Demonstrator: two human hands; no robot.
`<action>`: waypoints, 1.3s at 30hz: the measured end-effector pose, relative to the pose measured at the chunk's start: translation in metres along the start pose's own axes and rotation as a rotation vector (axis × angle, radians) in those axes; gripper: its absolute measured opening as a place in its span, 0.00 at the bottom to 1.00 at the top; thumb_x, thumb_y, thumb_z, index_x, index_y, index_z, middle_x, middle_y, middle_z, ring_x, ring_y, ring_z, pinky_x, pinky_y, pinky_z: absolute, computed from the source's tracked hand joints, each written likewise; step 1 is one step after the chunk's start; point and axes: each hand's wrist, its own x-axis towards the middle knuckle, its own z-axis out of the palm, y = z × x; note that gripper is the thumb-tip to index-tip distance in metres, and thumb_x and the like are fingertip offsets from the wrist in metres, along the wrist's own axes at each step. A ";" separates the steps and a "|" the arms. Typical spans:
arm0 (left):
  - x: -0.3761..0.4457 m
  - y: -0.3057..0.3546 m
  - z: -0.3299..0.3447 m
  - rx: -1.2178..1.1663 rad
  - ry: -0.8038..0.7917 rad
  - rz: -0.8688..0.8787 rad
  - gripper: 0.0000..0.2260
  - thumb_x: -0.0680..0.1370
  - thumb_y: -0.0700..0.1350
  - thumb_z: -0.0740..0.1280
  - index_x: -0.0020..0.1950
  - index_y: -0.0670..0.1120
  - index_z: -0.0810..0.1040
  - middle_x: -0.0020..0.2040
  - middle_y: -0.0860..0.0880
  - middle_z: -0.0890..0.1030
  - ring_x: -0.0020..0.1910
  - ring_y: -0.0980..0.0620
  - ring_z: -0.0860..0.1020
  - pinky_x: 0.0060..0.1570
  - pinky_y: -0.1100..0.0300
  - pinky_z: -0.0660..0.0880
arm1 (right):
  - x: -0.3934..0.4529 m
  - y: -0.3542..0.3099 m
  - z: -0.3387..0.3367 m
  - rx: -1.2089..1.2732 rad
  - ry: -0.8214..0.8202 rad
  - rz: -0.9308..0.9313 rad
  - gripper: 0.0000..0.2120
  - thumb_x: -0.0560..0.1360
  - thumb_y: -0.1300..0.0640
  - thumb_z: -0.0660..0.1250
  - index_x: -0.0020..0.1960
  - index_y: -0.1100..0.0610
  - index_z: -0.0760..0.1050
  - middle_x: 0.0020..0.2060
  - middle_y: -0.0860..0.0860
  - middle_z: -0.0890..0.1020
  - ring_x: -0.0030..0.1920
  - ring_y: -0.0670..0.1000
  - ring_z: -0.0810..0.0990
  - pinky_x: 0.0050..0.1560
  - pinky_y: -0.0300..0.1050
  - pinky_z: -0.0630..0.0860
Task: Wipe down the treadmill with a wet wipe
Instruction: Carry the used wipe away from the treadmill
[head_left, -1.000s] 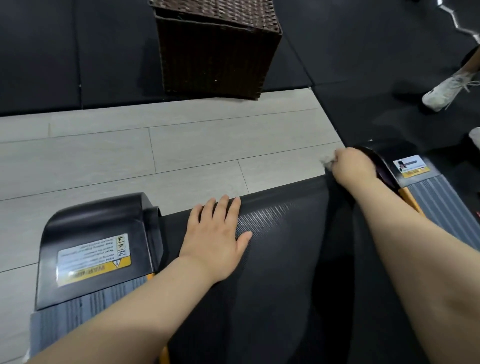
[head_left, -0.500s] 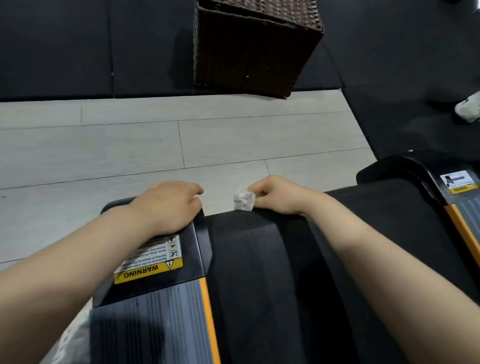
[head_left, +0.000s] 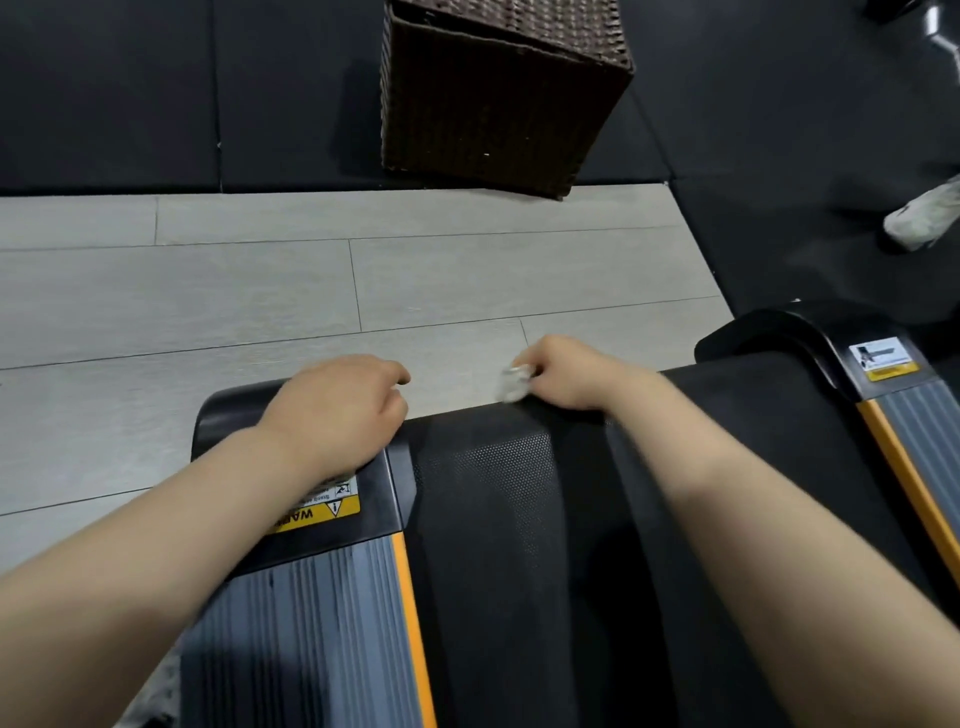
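The treadmill's black belt (head_left: 498, 545) runs down the middle of the head view, between grey ribbed side rails edged in orange. My right hand (head_left: 569, 374) pinches a small crumpled white wet wipe (head_left: 511, 382) and holds it against the belt's rear edge. My left hand (head_left: 340, 410) rests with curled fingers on the black rear end cap (head_left: 228, 410) of the left rail, partly covering a yellow warning label (head_left: 322, 512). The fingertips of both hands are hidden.
Pale wood-look floor (head_left: 311, 291) lies behind the treadmill, then black rubber mats. A dark brown wicker basket (head_left: 498, 88) stands on the mats. The right rail's end cap (head_left: 779, 332) sits at right. Someone's white shoe (head_left: 924, 218) shows at the far right edge.
A second ago my left hand lay flat on the belt and my right hand wiped at the right end cap. The left moved onto the left cap; the right slid the wipe leftwards.
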 end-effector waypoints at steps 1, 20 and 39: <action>-0.001 0.005 0.003 0.034 0.005 0.050 0.18 0.81 0.49 0.53 0.69 0.53 0.72 0.65 0.51 0.77 0.65 0.50 0.73 0.64 0.56 0.66 | -0.004 0.020 -0.012 -0.051 0.049 0.063 0.14 0.74 0.64 0.61 0.32 0.52 0.75 0.32 0.44 0.78 0.41 0.47 0.74 0.41 0.41 0.69; 0.007 0.070 0.017 0.242 -0.198 0.158 0.30 0.76 0.69 0.60 0.73 0.55 0.63 0.61 0.50 0.77 0.61 0.47 0.76 0.51 0.53 0.74 | -0.042 0.176 -0.079 -0.431 0.615 0.693 0.13 0.76 0.65 0.61 0.58 0.61 0.79 0.54 0.63 0.81 0.56 0.65 0.79 0.52 0.53 0.76; -0.132 -0.099 -0.174 0.010 0.048 -0.171 0.23 0.82 0.52 0.56 0.77 0.50 0.62 0.78 0.49 0.61 0.77 0.47 0.56 0.73 0.54 0.53 | -0.075 -0.245 0.011 0.375 0.567 0.063 0.11 0.78 0.63 0.63 0.60 0.57 0.74 0.53 0.54 0.81 0.49 0.53 0.78 0.46 0.40 0.69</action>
